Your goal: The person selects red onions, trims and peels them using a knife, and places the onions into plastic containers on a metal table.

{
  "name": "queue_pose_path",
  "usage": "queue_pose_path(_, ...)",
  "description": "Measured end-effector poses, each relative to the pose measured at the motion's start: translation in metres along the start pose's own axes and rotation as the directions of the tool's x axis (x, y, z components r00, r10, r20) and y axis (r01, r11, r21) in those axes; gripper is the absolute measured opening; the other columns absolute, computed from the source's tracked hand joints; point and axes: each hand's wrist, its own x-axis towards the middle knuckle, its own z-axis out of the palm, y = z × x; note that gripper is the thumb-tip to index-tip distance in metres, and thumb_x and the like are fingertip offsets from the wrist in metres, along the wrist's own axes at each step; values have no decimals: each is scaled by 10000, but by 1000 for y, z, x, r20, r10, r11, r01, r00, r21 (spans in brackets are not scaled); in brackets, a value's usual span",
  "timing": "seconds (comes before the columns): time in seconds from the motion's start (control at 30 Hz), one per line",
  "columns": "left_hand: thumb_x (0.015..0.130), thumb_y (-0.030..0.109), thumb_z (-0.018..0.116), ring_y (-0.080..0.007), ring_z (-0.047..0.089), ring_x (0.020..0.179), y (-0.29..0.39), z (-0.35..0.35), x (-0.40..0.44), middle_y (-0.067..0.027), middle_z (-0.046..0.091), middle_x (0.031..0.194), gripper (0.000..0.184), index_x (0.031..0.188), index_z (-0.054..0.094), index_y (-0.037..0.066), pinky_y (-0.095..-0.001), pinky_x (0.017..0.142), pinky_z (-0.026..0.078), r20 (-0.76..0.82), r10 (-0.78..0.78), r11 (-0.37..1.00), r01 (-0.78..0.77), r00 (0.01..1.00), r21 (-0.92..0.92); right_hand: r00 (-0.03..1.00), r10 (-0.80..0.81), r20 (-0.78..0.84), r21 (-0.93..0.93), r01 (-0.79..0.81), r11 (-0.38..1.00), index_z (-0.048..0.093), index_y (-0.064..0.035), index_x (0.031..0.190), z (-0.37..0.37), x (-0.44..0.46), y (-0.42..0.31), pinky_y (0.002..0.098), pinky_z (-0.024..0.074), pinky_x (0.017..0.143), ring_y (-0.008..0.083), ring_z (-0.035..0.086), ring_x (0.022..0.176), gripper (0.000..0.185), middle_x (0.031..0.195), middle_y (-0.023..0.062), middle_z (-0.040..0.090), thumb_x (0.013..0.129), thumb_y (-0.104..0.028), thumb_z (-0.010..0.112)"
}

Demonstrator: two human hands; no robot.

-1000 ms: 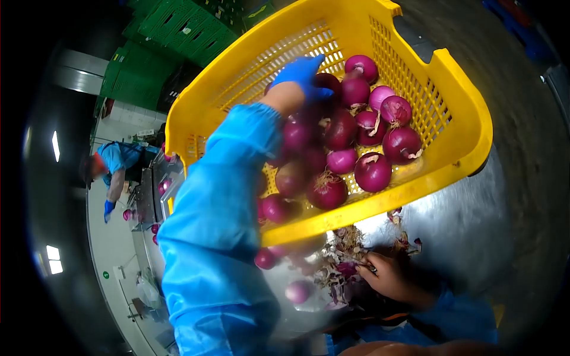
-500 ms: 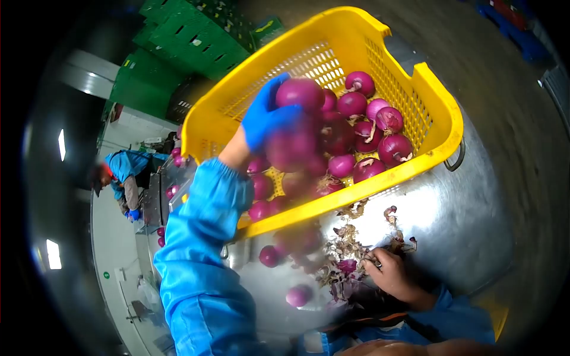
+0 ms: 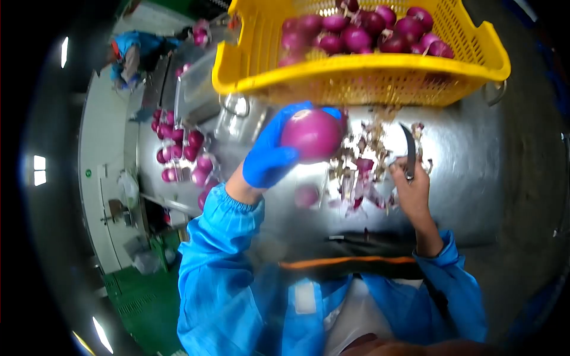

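Observation:
My left hand (image 3: 270, 151), in a blue glove, is closed around a large red onion (image 3: 312, 135) above the metal table. Another purple edge shows just behind the onion, but I cannot make out what it belongs to. My bare right hand (image 3: 414, 193) grips a small knife (image 3: 409, 148), its curved dark blade pointing up and away from me. Dry onion skins and trimmings (image 3: 371, 145) lie scattered between the two hands. On the table below the held onion is a blurred, paler onion (image 3: 307, 196).
Beyond my hands stands a yellow plastic crate (image 3: 356, 80) with several red onions inside. More onions (image 3: 178, 148) lie at the left of the metal table (image 3: 469, 172), near a clear container (image 3: 193, 89). A person in blue (image 3: 133, 50) works at the far left.
My left hand has come out of the crate toward me, bringing the onion over the table. My right hand has lifted off the skins, and its knife now shows plainly. The view has shifted.

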Motion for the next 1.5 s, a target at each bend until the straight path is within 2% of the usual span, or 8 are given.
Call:
queue_pose_path(0.27,748,218,830,-235,534,1215,-123,-79,-84,-106,533,1318,757,1389,449,91,-381,1032,443,-349,179,678,142,920,721,980,99,175,96,-117,989,592,-2,914,31,-36,-7,241,414,654,67,495,717,78,780,-6,559,906,-70,629)
queue_pose_path(0.43,655,273,840,-367,526,1195,-162,-81,-96,-170,558,1270,919,1448,410,96,-443,1013,437,-339,349,172,296,874,940,971,59,230,-62,-46,997,616,12,968,55,-40,-2,289,468,676,116,593,744,172,793,69,647,901,-145,640)
queue_pose_path(0.6,763,239,738,-364,516,1194,-147,-71,-125,-183,541,1292,672,1362,493,58,-422,1014,431,-384,366,-6,415,847,910,954,16,300,-164,35,986,626,-6,996,78,-35,11,306,470,674,165,610,739,187,812,102,649,902,-168,636)
queue_pose_path(0.73,910,104,585,-283,486,1277,-183,-86,-198,-170,540,1338,471,1365,491,29,-383,1066,387,-702,387,472,526,598,708,924,14,383,-252,90,964,580,-14,1126,102,-19,23,317,470,678,190,609,742,294,838,136,645,911,-208,637)
queue_pose_path(0.93,940,44,515,-212,561,1188,-260,-84,-203,-126,588,1286,391,1328,518,-7,-333,1037,417,-811,260,835,299,524,461,908,-89,410,-317,233,919,459,-105,1343,168,10,70,483,485,770,395,650,862,497,884,200,663,885,-242,598)
queue_pose_path(1.13,972,137,526,-143,656,941,-184,-107,-216,-88,647,1229,325,1257,596,-2,-252,810,523,-526,376,317,428,763,847,895,190,404,-217,-108,970,530,-56,1246,183,-5,28,364,505,714,250,648,738,395,847,133,651,896,-223,604)
queue_pose_path(1.27,895,122,568,-120,591,675,-94,-138,-235,-46,685,1052,308,1182,670,78,-254,606,477,-811,17,985,129,584,113,927,-34,375,-108,79,991,512,-14,1286,192,-18,20,316,487,668,150,588,685,451,882,91,621,891,-206,612)
queue_pose_path(1.5,978,240,512,-100,564,632,49,-295,-207,-50,681,1065,315,1183,661,54,-223,546,442,-722,211,960,1,659,282,959,98,264,-322,-8,947,623,-43,1102,239,-54,-13,341,481,749,211,612,777,266,881,129,664,920,-235,599)
